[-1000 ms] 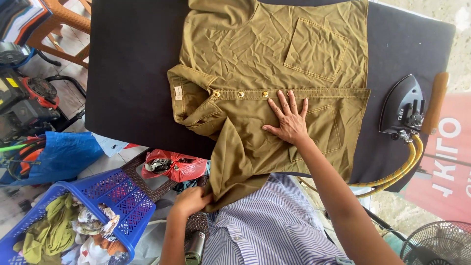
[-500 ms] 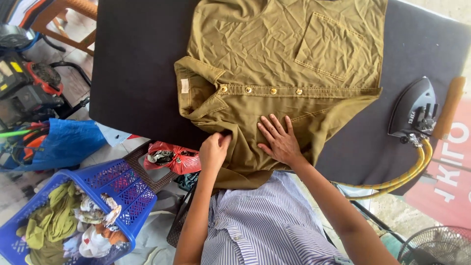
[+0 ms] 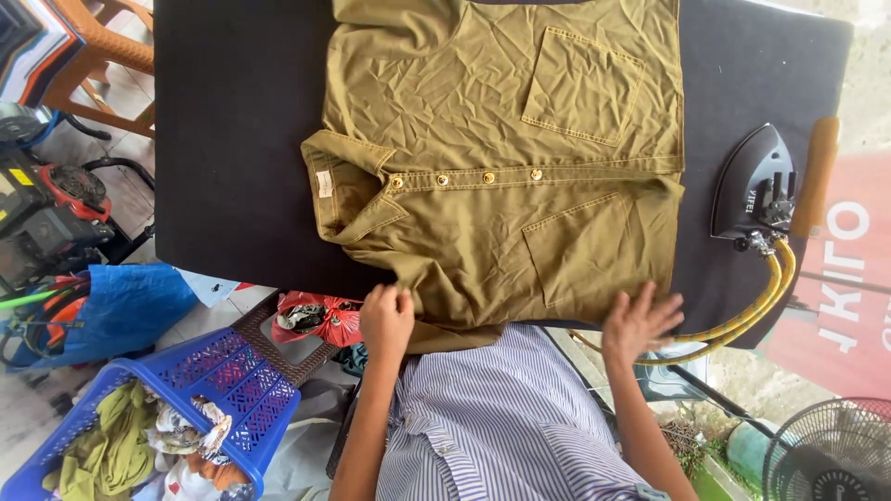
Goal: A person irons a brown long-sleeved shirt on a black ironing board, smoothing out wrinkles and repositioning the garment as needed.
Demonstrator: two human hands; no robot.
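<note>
Since the frame half a second earlier, the right hand (image 3: 640,320) is sliding away from the middle of the olive shirt (image 3: 501,158) toward its hem corner, the one nearest the iron (image 3: 754,186), and its fingers are spreading wide and flat there. The left hand (image 3: 386,317) is staying at the near edge of the shirt, below the collar, but is dropping slightly toward the person's body; its fingers are curling over the fabric edge, though I cannot tell whether it is pinching the cloth or only pressing it. With the hands now drawn apart along that near edge, the lower half of the shirt is looking flatter and more squarely laid than a moment ago, so I judge that the garment is being smoothed and stretched out across the board.

The shirt is lying front side up on the black tabletop (image 3: 232,139), buttons in a row across its middle, a chest pocket on the far side of them. The iron is resting on the tabletop just beyond the shirt's hem, its wooden handle outward and a yellow cord (image 3: 742,325) looping from it past the right hand. Off the collar side of the shirt, below the tabletop, a blue basket (image 3: 223,390) is holding crumpled clothes, with a red bag (image 3: 320,317) between it and the left hand.
</note>
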